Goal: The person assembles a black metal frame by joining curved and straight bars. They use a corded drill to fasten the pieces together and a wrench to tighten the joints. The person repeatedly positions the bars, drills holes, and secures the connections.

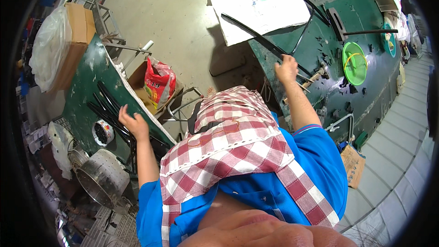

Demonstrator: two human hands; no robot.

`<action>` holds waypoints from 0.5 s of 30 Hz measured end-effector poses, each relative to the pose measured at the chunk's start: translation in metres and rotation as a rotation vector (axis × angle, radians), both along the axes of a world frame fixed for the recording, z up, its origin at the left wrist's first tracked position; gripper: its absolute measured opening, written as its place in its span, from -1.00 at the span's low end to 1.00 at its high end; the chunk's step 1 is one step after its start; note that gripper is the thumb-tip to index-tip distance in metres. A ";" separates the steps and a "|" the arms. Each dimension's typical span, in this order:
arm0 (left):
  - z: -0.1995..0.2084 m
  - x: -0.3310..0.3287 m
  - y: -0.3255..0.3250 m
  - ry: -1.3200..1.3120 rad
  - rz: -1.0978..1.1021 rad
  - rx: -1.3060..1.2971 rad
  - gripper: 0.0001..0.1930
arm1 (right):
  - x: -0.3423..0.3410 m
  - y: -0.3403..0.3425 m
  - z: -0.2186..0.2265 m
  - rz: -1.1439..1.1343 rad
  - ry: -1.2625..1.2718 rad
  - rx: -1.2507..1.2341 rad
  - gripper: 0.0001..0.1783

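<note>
1. The checked apron (228,151) on the person fills the middle of the view, over a blue shirt (320,169).
2. The right hand (286,69) is beyond the apron, above its right side, touching a bar of the black frame (263,42). Its fingers are curled there, but I cannot tell whether the grip is closed around the bar.
3. The frame lies beyond the apron and to its right, partly over a white sack (283,16) and partly over the green right bench (366,13).
4. The left hand (134,123) is left of the apron, just beside a bundle of black strips (106,92). Its grip is open — fingers spread, and no held thing to be seen.
5. The strips lie left of the apron on the left bench (87,59). A small round tub (109,131) of dark bits is near them on that same side.
6. Farther right of the apron, on the right bench, are a green basket (358,74) with a yellow handle and a black T-shaped piece (337,25), with small black scraps scattered about.
7. Beyond the apron's left side, a red bag (160,80) stands in a cardboard box (137,77) — well below the left bench's top.
8. Left of the apron, nearer the wearer, is a metal bucket (109,169) with small holes.
</note>
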State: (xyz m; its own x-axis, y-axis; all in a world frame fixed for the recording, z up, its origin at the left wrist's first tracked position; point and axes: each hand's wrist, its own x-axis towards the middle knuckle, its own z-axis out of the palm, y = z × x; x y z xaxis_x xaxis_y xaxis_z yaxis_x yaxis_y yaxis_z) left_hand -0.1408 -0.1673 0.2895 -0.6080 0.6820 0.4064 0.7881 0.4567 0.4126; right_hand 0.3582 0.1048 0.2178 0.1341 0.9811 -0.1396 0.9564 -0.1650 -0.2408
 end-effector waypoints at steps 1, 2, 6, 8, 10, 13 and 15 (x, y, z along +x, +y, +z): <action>0.001 0.014 0.010 -0.006 -0.035 0.016 -0.53 | 0.013 0.008 -0.004 -0.012 -0.066 0.009 -0.36; 0.000 0.025 0.019 -0.027 -0.084 0.030 -0.55 | 0.024 0.013 -0.008 -0.012 -0.102 -0.033 -0.38; 0.018 0.084 0.059 -0.087 -0.239 -0.004 -0.57 | 0.037 0.029 -0.009 0.029 -0.120 -0.260 -0.44; 0.039 0.104 0.073 -0.105 -0.340 -0.023 -0.58 | 0.038 0.030 -0.008 0.093 -0.116 -0.228 -0.49; 0.053 0.113 0.084 -0.088 -0.387 -0.075 -0.59 | 0.037 0.036 0.007 0.210 -0.039 -0.376 -0.52; 0.067 0.118 0.099 -0.113 -0.446 -0.124 -0.62 | 0.035 0.032 0.017 0.336 0.000 -0.348 -0.54; 0.061 0.114 0.102 -0.172 -0.460 -0.118 -0.63 | 0.022 0.025 0.049 0.347 0.012 -0.322 -0.55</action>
State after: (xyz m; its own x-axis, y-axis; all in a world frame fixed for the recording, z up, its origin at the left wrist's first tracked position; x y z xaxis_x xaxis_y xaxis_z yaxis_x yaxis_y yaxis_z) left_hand -0.0270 -0.0654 0.3500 -0.2847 0.9303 0.2313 0.8440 0.1289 0.5206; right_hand 0.3804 0.1301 0.2670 -0.1973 0.8740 -0.4440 0.9657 0.0954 -0.2413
